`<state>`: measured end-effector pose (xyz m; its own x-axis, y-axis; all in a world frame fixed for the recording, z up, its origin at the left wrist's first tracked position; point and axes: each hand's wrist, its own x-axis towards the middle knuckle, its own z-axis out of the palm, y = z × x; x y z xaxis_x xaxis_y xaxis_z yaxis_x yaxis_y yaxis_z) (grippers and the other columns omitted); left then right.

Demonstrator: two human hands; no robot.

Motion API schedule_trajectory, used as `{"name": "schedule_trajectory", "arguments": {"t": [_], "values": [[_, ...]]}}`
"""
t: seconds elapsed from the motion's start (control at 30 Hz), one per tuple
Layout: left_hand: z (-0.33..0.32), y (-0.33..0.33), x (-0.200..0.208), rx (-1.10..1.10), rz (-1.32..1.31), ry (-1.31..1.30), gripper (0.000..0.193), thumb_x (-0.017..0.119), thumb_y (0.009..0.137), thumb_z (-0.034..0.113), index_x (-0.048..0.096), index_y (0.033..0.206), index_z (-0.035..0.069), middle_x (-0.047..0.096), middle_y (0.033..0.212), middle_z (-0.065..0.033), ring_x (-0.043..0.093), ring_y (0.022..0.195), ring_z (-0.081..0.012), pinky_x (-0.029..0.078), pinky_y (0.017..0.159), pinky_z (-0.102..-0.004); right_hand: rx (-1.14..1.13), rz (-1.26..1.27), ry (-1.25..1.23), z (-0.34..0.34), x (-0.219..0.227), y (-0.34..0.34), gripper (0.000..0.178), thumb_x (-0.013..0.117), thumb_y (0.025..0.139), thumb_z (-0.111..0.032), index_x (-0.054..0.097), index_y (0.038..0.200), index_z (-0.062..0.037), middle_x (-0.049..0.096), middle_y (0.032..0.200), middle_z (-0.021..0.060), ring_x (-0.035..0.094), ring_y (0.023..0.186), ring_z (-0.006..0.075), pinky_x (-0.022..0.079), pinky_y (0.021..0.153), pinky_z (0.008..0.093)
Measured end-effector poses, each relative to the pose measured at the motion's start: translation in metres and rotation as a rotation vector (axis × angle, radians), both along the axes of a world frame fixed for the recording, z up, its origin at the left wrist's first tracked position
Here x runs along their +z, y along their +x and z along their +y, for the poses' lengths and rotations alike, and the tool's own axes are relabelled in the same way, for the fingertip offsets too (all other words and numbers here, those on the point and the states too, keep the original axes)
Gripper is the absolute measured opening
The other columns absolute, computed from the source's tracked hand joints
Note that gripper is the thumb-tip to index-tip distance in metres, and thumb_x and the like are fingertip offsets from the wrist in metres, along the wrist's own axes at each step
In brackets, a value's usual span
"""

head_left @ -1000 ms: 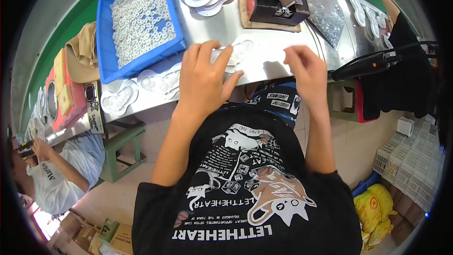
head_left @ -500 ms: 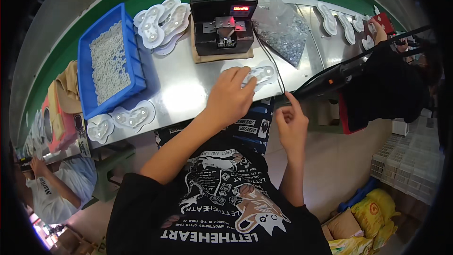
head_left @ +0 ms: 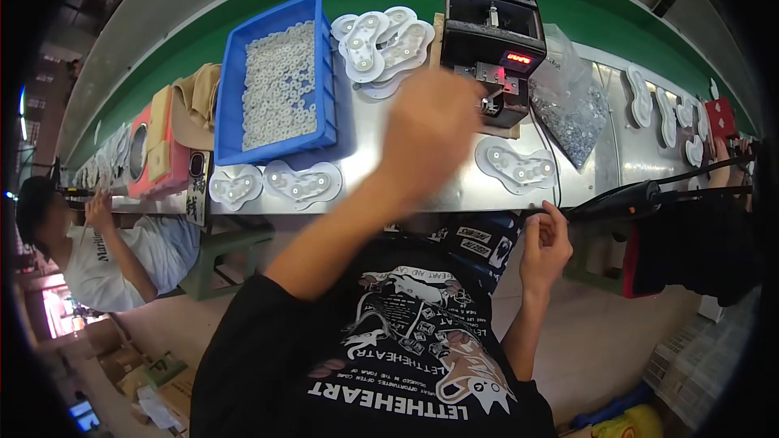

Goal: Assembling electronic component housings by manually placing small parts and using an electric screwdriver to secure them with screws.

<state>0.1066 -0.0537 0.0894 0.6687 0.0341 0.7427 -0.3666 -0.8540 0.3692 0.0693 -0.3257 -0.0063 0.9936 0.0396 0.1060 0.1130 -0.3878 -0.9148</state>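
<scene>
On the metal table (head_left: 365, 134), in front of the black machine (head_left: 492, 20) with a red lighted display, lies a white curved plate (head_left: 515, 165), flat and near the table edge, with several small round pieces along its middle. The two hands of the person are well apart. The left hand (head_left: 434, 130) is raised over the table and covers part of the lower front of the machine; it is blurred, so I cannot tell if its fingers are closed on something, or if it touches the machine. The right hand (head_left: 548, 247) is lower, at the table edge, just below the white plate and close to a thin dark cable (head_left: 557, 182). Its fingers are bent and the thumb is near the forefinger, but I cannot tell if a small thing is between them. To the left of the machine there is a pile of similar plates (head_left: 363, 49), lying one over another, and beside it stands a blue tray (head_left: 280, 152) with many white rings (head_left: 280, 81) inside. Two more white pieces (head_left: 302, 184) lie side by side in front of this tray. To the right of the machine, a clear bag (head_left: 572, 109) holds many small shiny parts.
</scene>
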Motion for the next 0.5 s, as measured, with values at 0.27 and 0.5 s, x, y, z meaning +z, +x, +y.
{"name": "schedule_trajectory", "arguments": {"t": [0.27,0.5], "values": [[0.134,0.085,-0.011,0.589,0.763,0.408,0.029,0.063,0.084,0.011,0.074,0.109,0.002,0.074,0.103,-0.0242,0.073,0.098,-0.042,0.06,0.081,-0.048,0.279,-0.268,0.058,0.046,0.015,-0.005,0.021,0.068,0.096,0.002,0.069,0.116,0.006,0.073,0.093,0.0099,0.068,0.08,0.0121,0.054,0.072,0.0247],[0.133,0.062,0.008,0.458,0.542,0.367,0.025,0.066,0.082,0.012,0.07,0.103,-0.001,0.071,0.096,-0.024,0.07,0.095,-0.043,0.056,0.082,-0.0522,0.136,-0.168,0.249,0.042,0.021,-0.001,0.019,0.069,0.098,0.0,0.067,0.116,0.0069,0.075,0.097,0.0149,0.069,0.078,0.0134,0.056,0.069,0.0249]]}}
